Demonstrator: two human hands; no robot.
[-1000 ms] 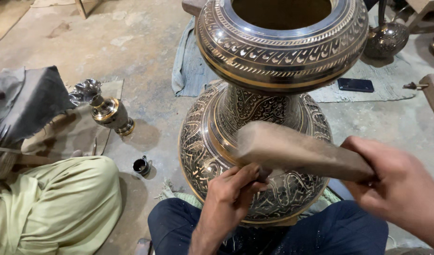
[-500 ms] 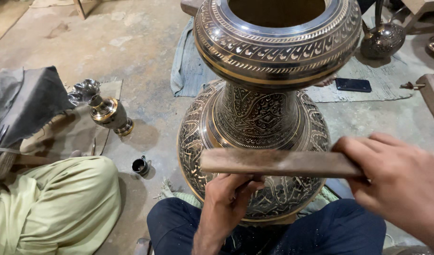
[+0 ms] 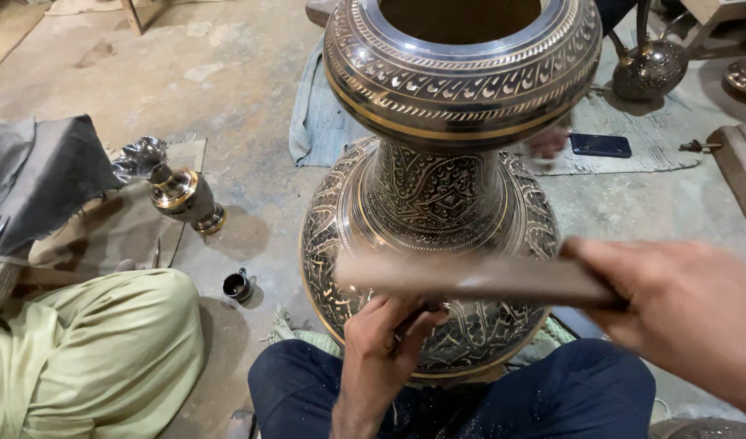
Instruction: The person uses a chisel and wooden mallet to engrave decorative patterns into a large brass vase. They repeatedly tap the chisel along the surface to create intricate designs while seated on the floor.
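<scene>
The large engraved brass vase (image 3: pixel 438 244) stands upright on the floor between my knees, its lower body against my dark trousers. My right hand (image 3: pixel 682 317) is clenched around the end of a flat wooden mallet (image 3: pixel 470 276), held level across the belly of the vase and blurred. My left hand (image 3: pixel 385 333) pinches a slim chisel (image 3: pixel 418 313) against the engraved surface; its tip is hidden behind my fingers. I judge the vase heavy, rigid and smooth where polished, best gripped at the narrow neck or under the wide rim (image 3: pixel 462 73). A smaller brass vase (image 3: pixel 182 195) stands well apart on my left.
</scene>
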